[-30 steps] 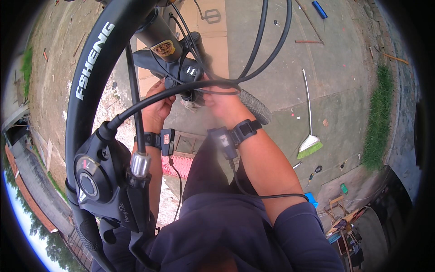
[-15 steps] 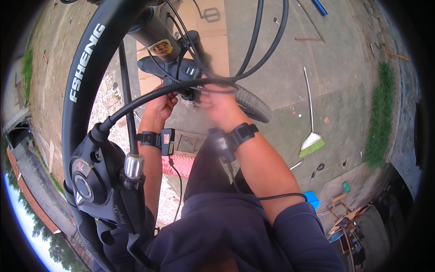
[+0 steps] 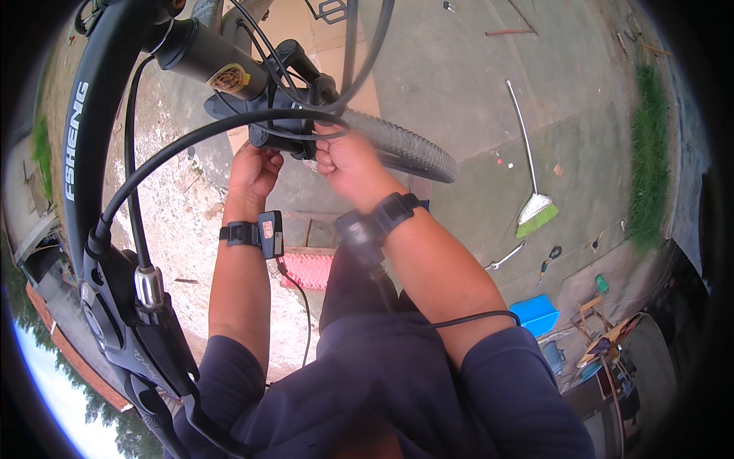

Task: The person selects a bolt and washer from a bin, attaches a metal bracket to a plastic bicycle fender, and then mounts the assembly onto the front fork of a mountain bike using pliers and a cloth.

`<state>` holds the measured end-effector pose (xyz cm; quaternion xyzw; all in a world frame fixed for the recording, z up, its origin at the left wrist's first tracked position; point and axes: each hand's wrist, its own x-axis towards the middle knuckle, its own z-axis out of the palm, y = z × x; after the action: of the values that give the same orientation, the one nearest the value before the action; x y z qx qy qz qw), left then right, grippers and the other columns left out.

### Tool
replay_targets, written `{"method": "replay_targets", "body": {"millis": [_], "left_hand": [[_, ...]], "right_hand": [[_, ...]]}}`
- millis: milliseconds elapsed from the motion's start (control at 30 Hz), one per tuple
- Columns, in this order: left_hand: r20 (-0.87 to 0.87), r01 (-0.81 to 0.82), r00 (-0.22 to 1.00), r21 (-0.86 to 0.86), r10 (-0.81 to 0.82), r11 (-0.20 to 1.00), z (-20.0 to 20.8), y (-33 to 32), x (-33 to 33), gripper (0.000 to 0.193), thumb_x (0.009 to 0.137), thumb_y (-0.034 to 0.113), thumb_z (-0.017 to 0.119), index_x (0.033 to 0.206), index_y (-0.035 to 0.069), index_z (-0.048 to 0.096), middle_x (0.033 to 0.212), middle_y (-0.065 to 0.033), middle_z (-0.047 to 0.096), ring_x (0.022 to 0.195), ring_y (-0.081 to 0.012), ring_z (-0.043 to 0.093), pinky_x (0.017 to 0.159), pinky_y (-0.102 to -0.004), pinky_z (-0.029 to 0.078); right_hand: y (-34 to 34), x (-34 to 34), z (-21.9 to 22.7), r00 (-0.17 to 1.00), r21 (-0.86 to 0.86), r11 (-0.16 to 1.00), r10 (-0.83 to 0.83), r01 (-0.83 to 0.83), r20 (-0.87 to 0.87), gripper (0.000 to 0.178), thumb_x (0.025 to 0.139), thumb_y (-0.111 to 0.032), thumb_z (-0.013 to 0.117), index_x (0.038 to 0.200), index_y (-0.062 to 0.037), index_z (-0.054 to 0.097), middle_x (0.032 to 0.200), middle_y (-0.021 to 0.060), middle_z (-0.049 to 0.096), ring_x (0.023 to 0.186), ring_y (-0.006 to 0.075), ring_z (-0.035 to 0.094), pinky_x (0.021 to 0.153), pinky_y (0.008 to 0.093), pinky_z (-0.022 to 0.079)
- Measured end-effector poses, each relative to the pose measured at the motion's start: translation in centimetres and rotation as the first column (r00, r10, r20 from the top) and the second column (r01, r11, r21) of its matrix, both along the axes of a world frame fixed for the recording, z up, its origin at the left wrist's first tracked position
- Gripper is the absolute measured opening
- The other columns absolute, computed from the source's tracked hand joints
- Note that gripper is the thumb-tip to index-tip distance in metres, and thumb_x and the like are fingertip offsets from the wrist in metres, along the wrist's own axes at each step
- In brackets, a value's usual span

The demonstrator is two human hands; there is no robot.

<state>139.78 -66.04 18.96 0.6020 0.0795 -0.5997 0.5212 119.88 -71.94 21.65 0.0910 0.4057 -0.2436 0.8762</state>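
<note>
In front of me the black front end of a bicycle [image 3: 202, 65] leans in, a gold oval badge on its tube. My left hand [image 3: 256, 170], fingers curled, is at the lower left of the black part [image 3: 281, 134] by the fork. At the right of that part is my right hand [image 3: 345, 162], also closed, its thumb and index tips partly hidden behind cables. What either hand pinches does not show. A looping black cable [image 3: 191, 136] passes just above both hands. The knobbly front tyre [image 3: 417, 153] extends to the right beyond my right hand.
The black handlebar [image 3: 84, 161] rises at my left, with a brake lever and shifter [image 3: 141, 329] below. On the concrete to the right lie a broom [image 3: 535, 213], a wrench [image 3: 507, 255] and a blue bin [image 3: 537, 314]. A pink textured piece [image 3: 307, 270] lies below my hands.
The handlebar, bicycle front and both hands appear farther left in view. More of the front tyre, the wrench and the blue bin shows. Both hands stay closed by the same black part.
</note>
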Motion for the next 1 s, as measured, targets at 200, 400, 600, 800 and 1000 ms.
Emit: {"method": "replay_targets", "body": {"millis": [200, 400, 600, 800, 1000], "left_hand": [[0.016, -0.018, 1.0, -0.113, 0.02, 0.993, 0.8, -0.4, -0.1, 0.008, 0.098, 0.011, 0.058, 0.103, 0.01, 0.063, 0.088, 0.0015, 0.067, 0.072, -0.009, 0.056, 0.057, -0.0234, 0.041], [0.101, 0.09, 0.993, -0.296, -0.062, 0.951, 1.5, -0.9, 1.3, 0.013, 0.097, 0.004, 0.055, 0.107, 0.008, 0.062, 0.096, -0.0027, 0.069, 0.078, -0.0111, 0.061, 0.062, -0.0245, 0.044], [0.253, 0.152, 0.965, -0.297, -0.076, 0.943, 2.3, -2.0, 2.7, 0.014, 0.095, -0.003, 0.054, 0.105, 0.007, 0.058, 0.094, -0.0047, 0.065, 0.079, -0.0117, 0.06, 0.064, -0.0238, 0.045], [0.186, 0.098, 0.982, -0.355, -0.032, 0.93, 3.0, -1.6, 4.0, 0.011, 0.094, 0.001, 0.061, 0.097, 0.007, 0.052, 0.09, -0.004, 0.058, 0.078, -0.0132, 0.056, 0.058, -0.0234, 0.04], [0.067, 0.043, 0.998, -0.345, -0.021, 0.938, 1.9, -0.7, 1.7, 0.012, 0.097, 0.004, 0.057, 0.106, 0.007, 0.063, 0.095, -0.0029, 0.064, 0.08, -0.0125, 0.058, 0.059, -0.0242, 0.04]], "right_hand": [[0.0, 0.0, 0.2, 0.999, -0.006, 1.0, 0.016, -0.016, -0.029, 0.019, 0.099, -0.024, 0.062, 0.112, -0.0098, 0.062, 0.067, -0.0052, 0.045, 0.05, 0.0061, 0.033, 0.044, 0.0223, 0.024], [-0.5, -0.3, 1.2, 0.986, -0.122, 0.987, 0.088, -0.106, -0.142, 0.022, 0.099, -0.023, 0.061, 0.116, -0.0095, 0.062, 0.066, -0.0052, 0.044, 0.05, 0.0058, 0.034, 0.044, 0.0225, 0.022], [-1.0, -0.5, 3.0, 0.886, -0.354, 0.876, 0.155, -0.328, -0.437, 0.031, 0.099, -0.021, 0.06, 0.129, -0.0105, 0.058, 0.066, -0.0057, 0.043, 0.051, 0.0054, 0.034, 0.044, 0.0224, 0.022], [-0.9, -0.5, 1.1, 0.989, -0.138, 0.987, 0.059, -0.078, -0.133, 0.032, 0.099, -0.019, 0.06, 0.13, -0.011, 0.056, 0.066, -0.0058, 0.042, 0.05, 0.0049, 0.034, 0.043, 0.0223, 0.021], [-0.9, -0.2, 1.4, 0.999, -0.098, 0.995, -0.002, -0.001, -0.04, 0.027, 0.099, -0.017, 0.059, 0.126, -0.0123, 0.057, 0.066, -0.006, 0.041, 0.049, 0.0057, 0.033, 0.043, 0.0221, 0.021]]}}
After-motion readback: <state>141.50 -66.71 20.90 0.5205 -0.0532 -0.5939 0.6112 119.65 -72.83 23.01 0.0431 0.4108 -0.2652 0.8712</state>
